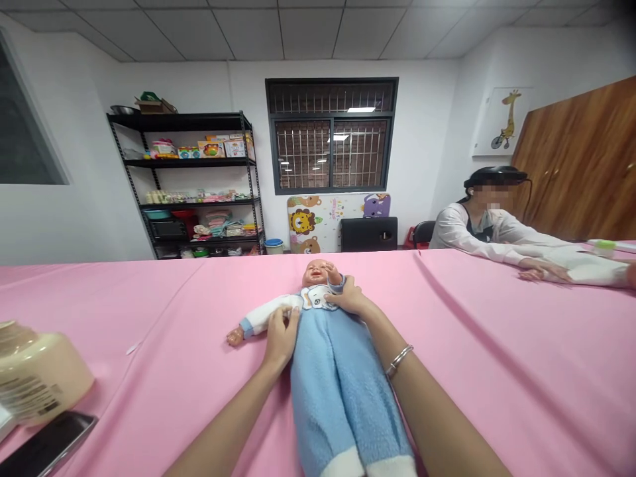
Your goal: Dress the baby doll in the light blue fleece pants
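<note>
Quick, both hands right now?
Left hand: open, fingers resting on the baby doll at its side.
Right hand: loosely closed on the doll's raised arm.

We find no text that we can read anywhere here. The cream container (37, 381) at the left edge of the surface (497, 371) carries a printed label, but its lines are too small and blurred to make out. The boxes (218, 147) on the shelf (186, 122) show only colours.

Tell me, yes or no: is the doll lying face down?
No, the doll lies on its back, face up, with both hands on its chest.
</note>
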A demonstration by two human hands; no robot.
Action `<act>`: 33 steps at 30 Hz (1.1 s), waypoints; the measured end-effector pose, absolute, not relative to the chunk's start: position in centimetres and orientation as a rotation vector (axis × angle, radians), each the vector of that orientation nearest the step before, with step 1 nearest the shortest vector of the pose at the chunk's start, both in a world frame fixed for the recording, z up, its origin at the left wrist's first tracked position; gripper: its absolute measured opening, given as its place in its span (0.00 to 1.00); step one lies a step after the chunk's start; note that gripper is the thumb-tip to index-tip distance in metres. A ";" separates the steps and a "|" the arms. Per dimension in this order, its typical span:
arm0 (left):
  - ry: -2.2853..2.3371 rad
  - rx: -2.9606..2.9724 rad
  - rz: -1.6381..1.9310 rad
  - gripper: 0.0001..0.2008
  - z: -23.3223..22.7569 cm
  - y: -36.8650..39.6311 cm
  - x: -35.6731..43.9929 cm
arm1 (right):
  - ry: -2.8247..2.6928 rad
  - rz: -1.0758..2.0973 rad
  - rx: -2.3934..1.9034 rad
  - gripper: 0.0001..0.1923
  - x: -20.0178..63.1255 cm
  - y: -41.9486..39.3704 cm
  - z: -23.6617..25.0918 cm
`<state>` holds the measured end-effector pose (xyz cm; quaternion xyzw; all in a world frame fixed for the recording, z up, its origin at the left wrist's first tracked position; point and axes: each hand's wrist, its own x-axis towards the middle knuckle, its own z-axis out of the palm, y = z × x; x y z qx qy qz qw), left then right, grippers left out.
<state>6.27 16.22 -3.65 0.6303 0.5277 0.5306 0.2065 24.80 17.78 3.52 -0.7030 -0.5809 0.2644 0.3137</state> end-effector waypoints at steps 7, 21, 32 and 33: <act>1.456 1.851 1.417 0.18 -3.7 18.6 2.8 | -1.271 0.684 -1.702 0.48 23.2 18.7 0.2; 1.555 1.870 1.318 0.11 -4.9 19.5 1.4 | -0.721 0.129 -1.907 0.26 28.2 20.3 -5.4; 1.649 1.856 1.226 0.10 -4.9 19.4 1.1 | -0.664 0.113 -1.703 0.21 30.4 19.2 -6.4; 1.637 1.851 1.227 0.10 -4.9 19.5 1.1 | -0.682 0.121 -1.689 0.21 30.4 18.7 -6.4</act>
